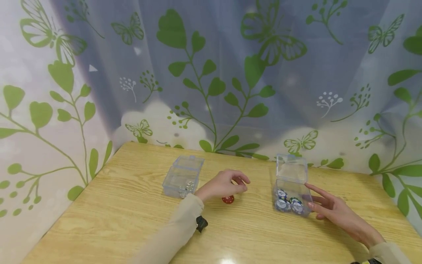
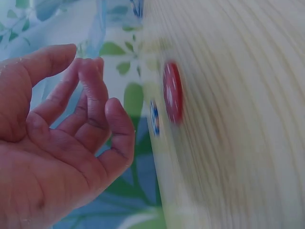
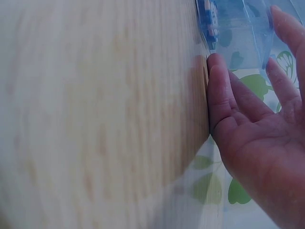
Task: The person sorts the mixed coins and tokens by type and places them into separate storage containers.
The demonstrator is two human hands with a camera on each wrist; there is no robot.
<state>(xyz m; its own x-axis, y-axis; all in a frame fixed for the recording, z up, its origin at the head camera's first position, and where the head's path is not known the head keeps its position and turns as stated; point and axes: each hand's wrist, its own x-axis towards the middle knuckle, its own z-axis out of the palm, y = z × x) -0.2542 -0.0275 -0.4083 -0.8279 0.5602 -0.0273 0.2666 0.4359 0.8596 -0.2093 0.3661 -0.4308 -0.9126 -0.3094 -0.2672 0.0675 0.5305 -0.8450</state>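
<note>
My left hand (image 1: 227, 183) hovers over the table with loosely bent fingers and holds nothing. Below it a red poker chip (image 1: 228, 199) lies on the wood, partly covered by the hand in the head view. The left wrist view shows that red chip edge-on, blurred, with a smaller-looking blue and white chip (image 2: 155, 118) beyond it. At the right, a clear plastic box (image 1: 276, 183) stands with its lid raised, and several dark-and-white poker chips (image 1: 290, 204) lie inside. My right hand (image 1: 343, 212) rests its spread, relaxed fingers against the box's right side.
Left of my left hand stands a second clear plastic box (image 1: 169, 190), its lid open, with small shiny clear pieces (image 1: 188, 187) in one corner. A patterned curtain (image 1: 211, 121) hangs along the back edge of the wooden table (image 1: 237, 234) and also at its left side.
</note>
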